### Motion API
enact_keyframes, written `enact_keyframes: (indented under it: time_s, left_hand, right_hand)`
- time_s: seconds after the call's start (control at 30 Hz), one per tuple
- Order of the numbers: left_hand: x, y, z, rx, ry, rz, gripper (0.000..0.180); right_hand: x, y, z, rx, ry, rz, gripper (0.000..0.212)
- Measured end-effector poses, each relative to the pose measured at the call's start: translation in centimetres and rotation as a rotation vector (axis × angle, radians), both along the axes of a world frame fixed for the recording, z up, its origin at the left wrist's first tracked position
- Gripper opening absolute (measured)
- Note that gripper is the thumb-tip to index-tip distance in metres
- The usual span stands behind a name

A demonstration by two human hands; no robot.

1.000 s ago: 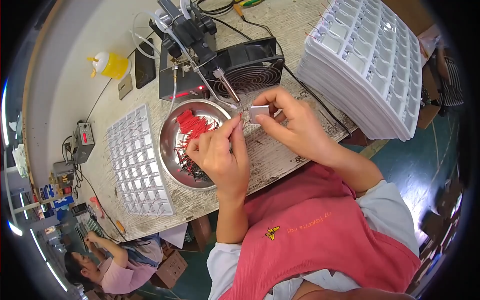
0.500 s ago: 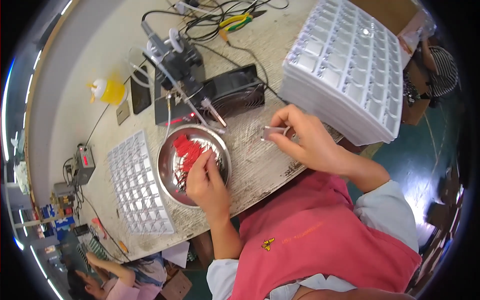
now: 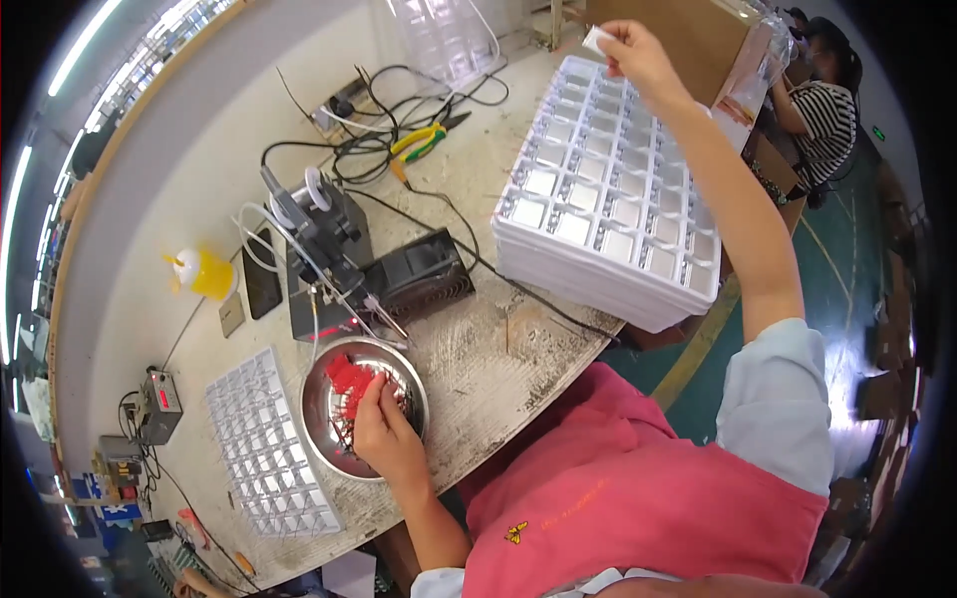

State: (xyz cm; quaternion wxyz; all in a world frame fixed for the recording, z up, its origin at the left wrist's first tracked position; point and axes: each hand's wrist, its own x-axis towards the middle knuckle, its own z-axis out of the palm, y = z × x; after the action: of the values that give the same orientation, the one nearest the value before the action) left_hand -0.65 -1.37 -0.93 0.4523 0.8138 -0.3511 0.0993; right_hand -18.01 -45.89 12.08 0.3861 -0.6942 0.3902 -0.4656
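Observation:
My right hand [image 3: 643, 62] is stretched out over the far end of a stack of white plastic trays [image 3: 598, 284]. Its fingers pinch a small flat whitish piece [image 3: 596, 40]. Square silvery pieces [image 3: 575, 226] fill many pockets of the top tray. My left hand [image 3: 389, 439] is at the near right side of a round metal bowl [image 3: 311, 439], fingertips pinched together over the bundle of thin red wires [image 3: 346, 376] in it. Whatever those fingertips hold is too small to tell.
Behind the bowl stands a soldering stand [image 3: 329, 229] beside a black fan [image 3: 424, 269]. Another compartment tray [image 3: 269, 448] lies left of the bowl. Cables [image 3: 384, 120], pliers [image 3: 424, 145] and a yellow bottle [image 3: 204, 274] are farther back. Someone in a striped shirt [image 3: 822, 125] sits at far right.
My right hand has swung from the table's front area up to the far end of the tray stack, carrying the small piece. My left hand stays at the bowl. The view has shifted.

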Motion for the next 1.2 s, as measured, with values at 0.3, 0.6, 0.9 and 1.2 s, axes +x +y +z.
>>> enact_keyframes:
  time_s: [0.3, 0.6, 0.9, 1.2]
  left_hand:
    - [0.1, 0.3, -0.4, 0.009, -0.001, 0.002, 0.015]
    - [0.1, 0.1, -0.2, 0.017, 0.021, -0.006, 0.016]
    - [0.0, 0.3, -0.1, 0.0, 0.005, -0.014, 0.016]
    - [-0.3, 0.2, 0.7, 0.0, -0.024, -0.046, 0.017]
  right_hand:
    - [2.3, -6.2, -4.9, 0.053, 0.216, -0.167, 0.026]
    - [1.0, -6.0, -6.2, -0.584, 0.675, -0.202, 0.029]
    - [1.5, -3.6, -5.7, -0.668, 0.915, -0.18, 0.024]
    - [-2.3, -4.4, -2.5, -0.554, 1.199, -0.243, 0.021]
